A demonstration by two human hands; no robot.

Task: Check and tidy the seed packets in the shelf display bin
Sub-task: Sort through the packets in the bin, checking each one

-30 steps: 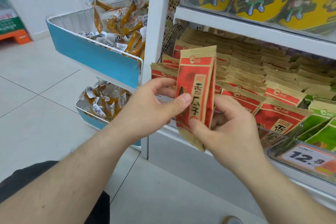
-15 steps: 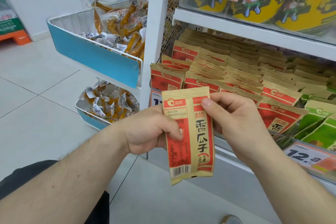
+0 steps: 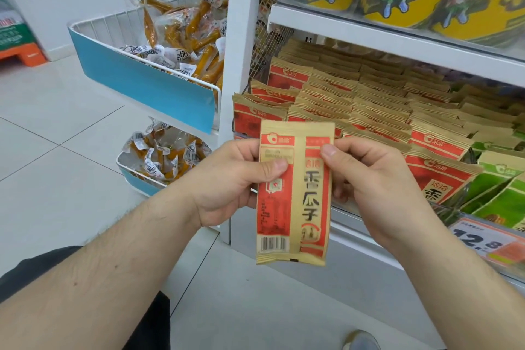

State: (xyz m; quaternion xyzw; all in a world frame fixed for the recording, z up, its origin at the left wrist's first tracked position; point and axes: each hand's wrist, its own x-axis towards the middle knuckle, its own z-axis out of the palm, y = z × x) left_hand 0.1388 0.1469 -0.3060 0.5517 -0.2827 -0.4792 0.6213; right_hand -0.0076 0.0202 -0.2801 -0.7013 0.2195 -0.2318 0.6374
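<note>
Holding seed packet (image 3: 294, 196) before shelf bin (image 3: 369, 111); snack baskets (image 3: 142, 77) left.

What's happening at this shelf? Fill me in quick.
A person is checking a seed packet taken out of the shelf bin. The left hand and the right hand both pinch it near its top, holding it upright in front of the shelf with the barcode side facing the camera. It is not back in the bin yet. Behind it, rows of matching red packets stand in the display bin, with green packets to their right.
</note>
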